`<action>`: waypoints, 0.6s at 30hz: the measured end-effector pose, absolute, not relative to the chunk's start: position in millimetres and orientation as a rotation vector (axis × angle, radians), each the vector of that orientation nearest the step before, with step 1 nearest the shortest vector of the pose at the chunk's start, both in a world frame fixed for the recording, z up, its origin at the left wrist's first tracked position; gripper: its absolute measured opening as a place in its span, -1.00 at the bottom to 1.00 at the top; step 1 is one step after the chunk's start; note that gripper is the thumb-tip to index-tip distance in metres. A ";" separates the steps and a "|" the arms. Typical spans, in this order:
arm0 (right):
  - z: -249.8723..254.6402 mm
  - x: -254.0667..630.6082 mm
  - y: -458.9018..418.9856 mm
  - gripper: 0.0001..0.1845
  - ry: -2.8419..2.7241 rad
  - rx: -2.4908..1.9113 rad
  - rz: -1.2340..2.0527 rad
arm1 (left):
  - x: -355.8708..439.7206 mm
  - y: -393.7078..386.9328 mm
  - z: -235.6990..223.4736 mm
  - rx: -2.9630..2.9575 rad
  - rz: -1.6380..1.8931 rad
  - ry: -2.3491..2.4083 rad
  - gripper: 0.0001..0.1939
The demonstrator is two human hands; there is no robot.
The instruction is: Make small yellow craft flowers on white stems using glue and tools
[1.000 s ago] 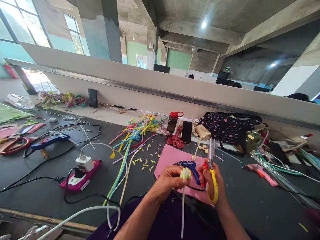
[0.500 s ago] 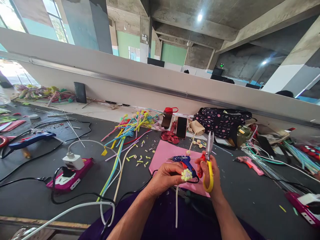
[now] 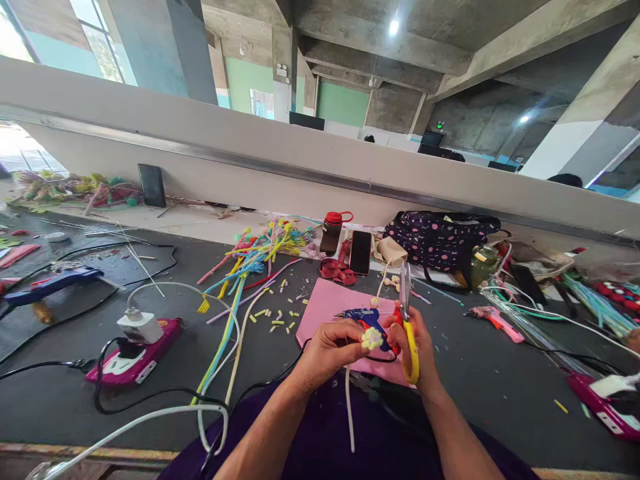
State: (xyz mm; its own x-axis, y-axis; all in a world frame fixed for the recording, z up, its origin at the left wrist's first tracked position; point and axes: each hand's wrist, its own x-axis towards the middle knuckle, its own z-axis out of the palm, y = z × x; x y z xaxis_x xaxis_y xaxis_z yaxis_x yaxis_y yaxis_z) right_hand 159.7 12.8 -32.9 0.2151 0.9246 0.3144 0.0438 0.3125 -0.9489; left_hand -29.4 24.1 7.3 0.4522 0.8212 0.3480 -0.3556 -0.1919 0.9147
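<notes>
Between thumb and fingertips, my left hand pinches a small pale-yellow flower with a whitish middle. A cream cord hangs below that hand; whether it joins the flower is hidden. My right hand is closed round scissors with one yellow and one red handle, blades pointing up and away from the flower. Its fingertips are close to the flower; I cannot tell if they touch it. Behind both hands, a blue glue gun lies on a pink sheet.
Short yellow and lilac cut pieces lie left of the sheet. Beyond them is a bundle of coloured fuzzy stems. A red-capped bottle, a phone and a dark patterned bag stand behind. A magenta power strip trails cables at left.
My right hand with the scissors has come left, nearer the flower. The flower's face has turned more toward me. The whole view has shifted slightly.
</notes>
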 end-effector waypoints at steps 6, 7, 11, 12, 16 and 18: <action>-22.8 185.8 -0.7 -0.57 -1.338 -1.136 0.772 | -30.4 27.1 3.8 1.561 1.199 0.597 -0.96; -17.0 193.3 -6.0 -0.55 -1.406 -1.186 0.740 | -30.3 26.7 3.7 1.593 1.189 0.621 -0.96; 11.6 224.3 -30.5 -0.43 -1.682 -1.435 0.598 | -28.5 23.6 4.2 1.704 1.130 0.662 -0.94; 18.0 230.7 -36.1 -0.42 -1.740 -1.479 0.531 | -27.5 22.8 4.4 1.717 1.118 0.661 -0.93; 29.6 243.7 -50.1 -0.42 -1.877 -1.570 0.314 | -24.1 20.6 6.0 1.701 1.102 0.653 -0.93; 25.5 243.2 -50.9 -0.42 -1.883 -1.625 0.298 | -25.4 19.3 7.8 1.591 1.094 0.626 -0.95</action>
State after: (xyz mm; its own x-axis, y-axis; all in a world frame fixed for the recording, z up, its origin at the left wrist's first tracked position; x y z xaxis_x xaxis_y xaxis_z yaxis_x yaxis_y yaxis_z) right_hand 243.2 -50.9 25.5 -0.0448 0.9504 0.3077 0.8092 0.2152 -0.5467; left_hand -25.4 19.3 7.8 0.4434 0.8321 0.3331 -0.1346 -0.3056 0.9426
